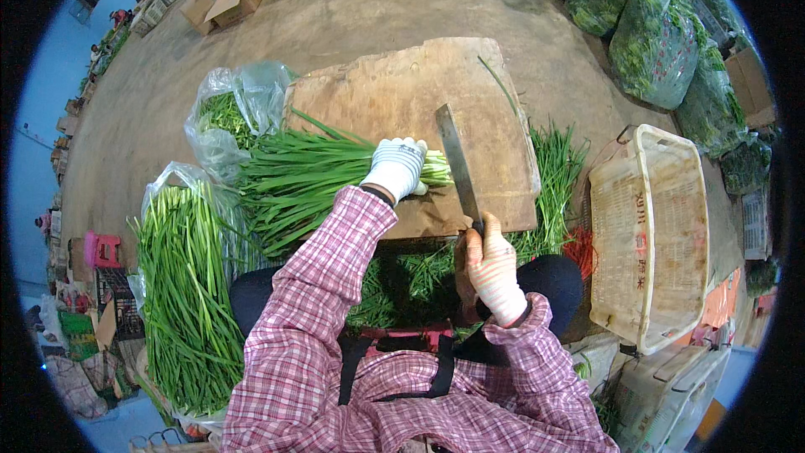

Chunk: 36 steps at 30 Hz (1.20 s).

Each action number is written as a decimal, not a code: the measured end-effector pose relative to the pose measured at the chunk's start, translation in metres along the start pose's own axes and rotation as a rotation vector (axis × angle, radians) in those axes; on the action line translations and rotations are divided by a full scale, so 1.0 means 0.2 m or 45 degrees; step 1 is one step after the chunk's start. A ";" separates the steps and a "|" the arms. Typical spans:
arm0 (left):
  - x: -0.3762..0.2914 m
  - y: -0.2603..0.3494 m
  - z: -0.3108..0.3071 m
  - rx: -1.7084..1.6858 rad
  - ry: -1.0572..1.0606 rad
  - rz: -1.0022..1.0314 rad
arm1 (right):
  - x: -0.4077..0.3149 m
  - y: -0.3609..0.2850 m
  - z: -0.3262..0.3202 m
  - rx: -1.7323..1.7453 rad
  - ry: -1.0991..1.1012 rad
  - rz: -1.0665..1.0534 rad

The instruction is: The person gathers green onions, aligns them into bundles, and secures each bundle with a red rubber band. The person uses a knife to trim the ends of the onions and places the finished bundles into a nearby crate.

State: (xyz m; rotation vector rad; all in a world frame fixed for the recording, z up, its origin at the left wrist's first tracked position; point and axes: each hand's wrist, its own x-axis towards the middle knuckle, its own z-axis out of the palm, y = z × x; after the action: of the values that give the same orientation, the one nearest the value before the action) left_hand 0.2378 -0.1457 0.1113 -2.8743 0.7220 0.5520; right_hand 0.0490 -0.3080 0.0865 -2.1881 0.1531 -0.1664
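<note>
Across a worn wooden board lies a bunch of green garlic chives, its leaves spread to the left. My left hand, in a white knitted glove, grips the bunch close to its pale cut ends. In an orange-striped glove, my right hand holds the handle of a cleaver-like knife. The blade points away from me, just right of the stem ends, with a small gap between. One loose green leaf rests on the far right of the board.
Left of me, a plastic bag holds more chives; another clear bag of greens sits behind it. Trimmed greens lie right of the board. Beyond stand a cream plastic crate and large bagged greens. Cardboard boxes sit on the floor.
</note>
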 end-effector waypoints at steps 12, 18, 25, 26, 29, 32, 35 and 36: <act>0.01 0.01 -0.04 -0.063 -0.112 -0.112 | 0.02 0.05 0.08 -0.311 -0.091 0.032; 0.02 0.01 -0.01 -0.098 -0.071 -0.102 | 0.11 -0.05 0.12 -0.446 -0.171 0.162; 0.03 0.01 0.01 -0.114 -0.033 -0.104 | 0.26 -0.10 0.14 -0.341 -0.200 0.109; 0.03 0.01 0.01 -0.120 -0.067 -0.112 | 0.23 -0.09 0.10 -0.303 -0.238 0.144; 0.03 0.01 0.02 -0.096 -0.025 -0.094 | 0.20 -0.04 0.07 -0.274 -0.347 0.239; 0.03 0.01 0.02 -0.127 -0.014 -0.078 | 0.30 -0.04 0.16 -0.231 -0.217 0.209; 0.04 0.00 0.03 -0.134 -0.027 -0.090 | 0.39 -0.03 0.26 -0.331 -0.157 0.135; 0.04 0.00 0.03 -0.124 -0.033 -0.085 | 0.36 -0.01 0.26 -0.325 -0.203 0.193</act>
State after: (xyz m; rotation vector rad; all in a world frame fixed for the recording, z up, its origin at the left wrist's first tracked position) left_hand 0.2422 -0.1480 0.1032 -2.9621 0.6093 0.6314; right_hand 0.1280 -0.2777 0.0637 -2.4210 0.2613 0.1195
